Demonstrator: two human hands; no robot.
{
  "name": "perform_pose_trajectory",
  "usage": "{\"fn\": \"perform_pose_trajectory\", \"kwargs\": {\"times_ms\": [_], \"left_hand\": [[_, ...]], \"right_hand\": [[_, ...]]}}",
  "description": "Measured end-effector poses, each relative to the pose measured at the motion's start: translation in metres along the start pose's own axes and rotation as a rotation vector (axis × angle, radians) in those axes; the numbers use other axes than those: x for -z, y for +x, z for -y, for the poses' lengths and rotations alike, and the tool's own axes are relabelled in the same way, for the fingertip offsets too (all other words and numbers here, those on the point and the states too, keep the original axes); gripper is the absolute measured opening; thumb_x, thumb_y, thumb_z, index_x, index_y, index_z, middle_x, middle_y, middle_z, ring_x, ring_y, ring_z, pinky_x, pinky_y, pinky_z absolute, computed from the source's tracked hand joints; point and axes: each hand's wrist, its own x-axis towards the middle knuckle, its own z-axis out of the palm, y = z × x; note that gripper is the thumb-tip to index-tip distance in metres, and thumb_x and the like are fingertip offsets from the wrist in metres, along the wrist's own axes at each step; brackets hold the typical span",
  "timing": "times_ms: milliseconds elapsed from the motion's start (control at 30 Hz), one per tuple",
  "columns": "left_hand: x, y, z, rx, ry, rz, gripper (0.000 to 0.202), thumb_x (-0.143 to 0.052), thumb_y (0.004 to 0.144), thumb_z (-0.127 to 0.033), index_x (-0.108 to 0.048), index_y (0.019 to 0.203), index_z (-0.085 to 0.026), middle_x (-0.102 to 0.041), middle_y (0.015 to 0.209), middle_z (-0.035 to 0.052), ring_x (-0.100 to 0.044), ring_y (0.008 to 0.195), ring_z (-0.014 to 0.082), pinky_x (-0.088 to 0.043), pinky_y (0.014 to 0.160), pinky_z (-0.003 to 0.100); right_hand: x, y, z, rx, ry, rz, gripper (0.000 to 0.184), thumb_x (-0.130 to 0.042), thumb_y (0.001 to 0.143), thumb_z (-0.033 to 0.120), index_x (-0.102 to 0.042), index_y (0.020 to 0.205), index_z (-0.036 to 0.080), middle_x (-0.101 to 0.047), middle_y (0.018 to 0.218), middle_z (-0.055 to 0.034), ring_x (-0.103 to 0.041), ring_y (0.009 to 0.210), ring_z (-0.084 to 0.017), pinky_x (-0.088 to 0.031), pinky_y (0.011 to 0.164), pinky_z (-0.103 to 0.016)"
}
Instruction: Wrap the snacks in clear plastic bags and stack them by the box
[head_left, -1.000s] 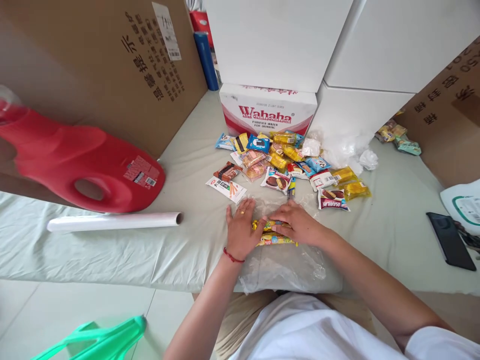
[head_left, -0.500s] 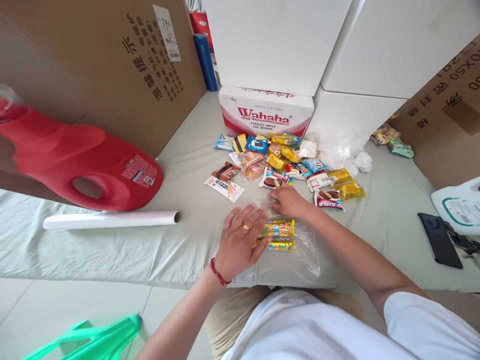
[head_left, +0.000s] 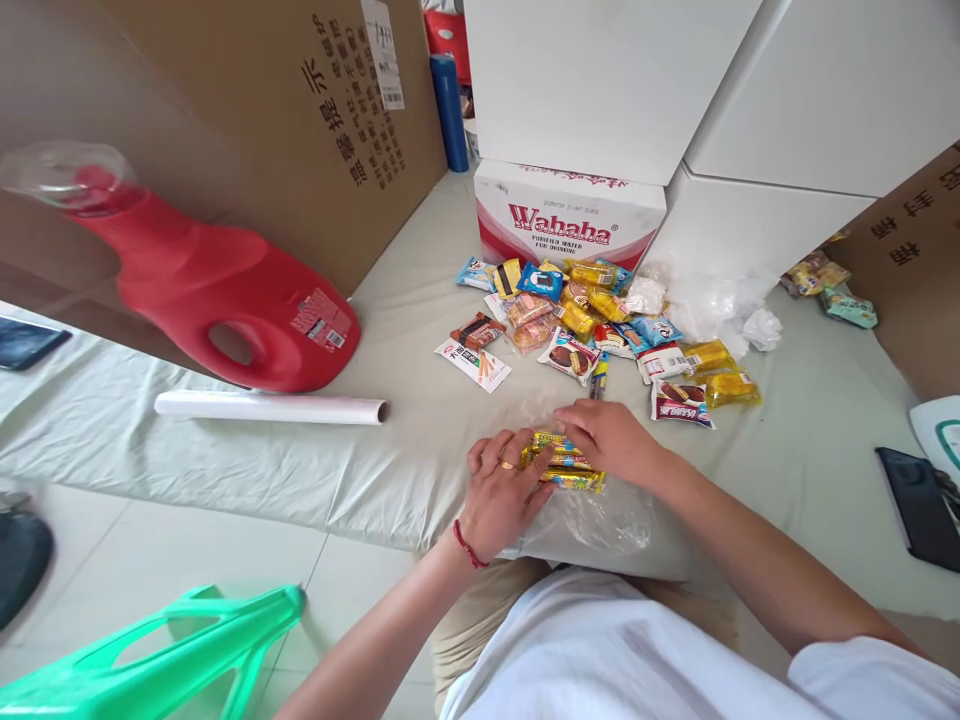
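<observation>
Several narrow yellow snack sticks in printed wrappers (head_left: pixel 574 481) lie side by side on a crumpled clear plastic bag (head_left: pixel 600 525) near the front edge of the cloth-covered surface. My left hand (head_left: pixel 499 495), with a ring and a red bracelet, rests over their left ends with its fingers apart. At their upper right, my right hand (head_left: pixel 616 438) has its fingers curled onto the topmost stick; the fingertips are partly hidden. Just beyond my right hand lie a dark-red and white chocolate-pie packet (head_left: pixel 570 357) and a thin blue-and-yellow packet (head_left: pixel 599 377).
Behind is a pile of wrapped snacks (head_left: pixel 577 318) before a Wahaba-style water carton (head_left: pixel 559 225). A red jug (head_left: pixel 247 310) and a white roll (head_left: pixel 270 407) lie to the left. A phone (head_left: pixel 916 505) lies right. A green plastic stool (head_left: pixel 172 650) stands on the floor.
My right hand has come back from beside the chocolate-pie packet to the sticks' right ends. The sticks lie closer together, my left fingers are more bent, and the view has shifted left.
</observation>
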Motion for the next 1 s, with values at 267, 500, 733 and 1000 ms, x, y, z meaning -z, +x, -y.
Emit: {"fn": "perform_pose_trajectory", "kwargs": {"times_ms": [267, 500, 733, 1000], "left_hand": [[-0.014, -0.006, -0.004, 0.214, -0.042, -0.033, 0.043, -0.069, 0.09, -0.047, -0.066, 0.129, -0.029, -0.056, 0.137, 0.0145, -0.046, 0.127, 0.0366, -0.039, 0.101, 0.053], [0.006, -0.034, 0.001, 0.639, -0.295, 0.042, 0.09, -0.068, 0.084, -0.038, -0.025, 0.16, -0.018, -0.055, 0.139, 0.0203, -0.066, 0.099, 0.0274, -0.055, 0.086, 0.043], [0.026, -0.035, 0.022, 0.998, -0.714, 0.18, 0.034, -0.063, 0.079, -0.051, -0.071, 0.083, -0.018, -0.063, 0.066, 0.0011, -0.056, 0.06, 0.016, -0.04, 0.056, 0.026], [0.032, -0.005, 0.05, 0.744, -0.705, -0.049, 0.08, -0.074, 0.076, -0.041, -0.045, 0.148, -0.023, -0.057, 0.143, 0.0147, -0.06, 0.118, 0.0249, -0.05, 0.095, 0.039]], "right_hand": [[-0.046, -0.03, 0.004, 0.155, -0.159, -0.017, 0.046, -0.046, 0.105, 0.022, -0.049, 0.151, 0.02, -0.065, 0.101, -0.0099, -0.057, 0.093, -0.024, -0.048, 0.08, -0.035], [-0.042, -0.027, 0.0, 0.268, -0.242, 0.06, 0.045, -0.051, 0.103, 0.018, -0.057, 0.146, 0.03, -0.063, 0.093, -0.0071, -0.049, 0.089, -0.023, -0.04, 0.079, -0.035], [-0.044, -0.034, 0.003, 0.3, -0.327, 0.094, 0.049, -0.054, 0.102, 0.02, -0.054, 0.148, 0.036, -0.065, 0.099, -0.0074, -0.047, 0.096, -0.025, -0.034, 0.079, -0.037], [-0.05, -0.039, 0.002, 0.294, -0.314, 0.033, 0.053, -0.055, 0.097, 0.01, -0.057, 0.144, 0.034, -0.068, 0.099, -0.0072, -0.049, 0.099, -0.026, -0.034, 0.081, -0.038]]}}
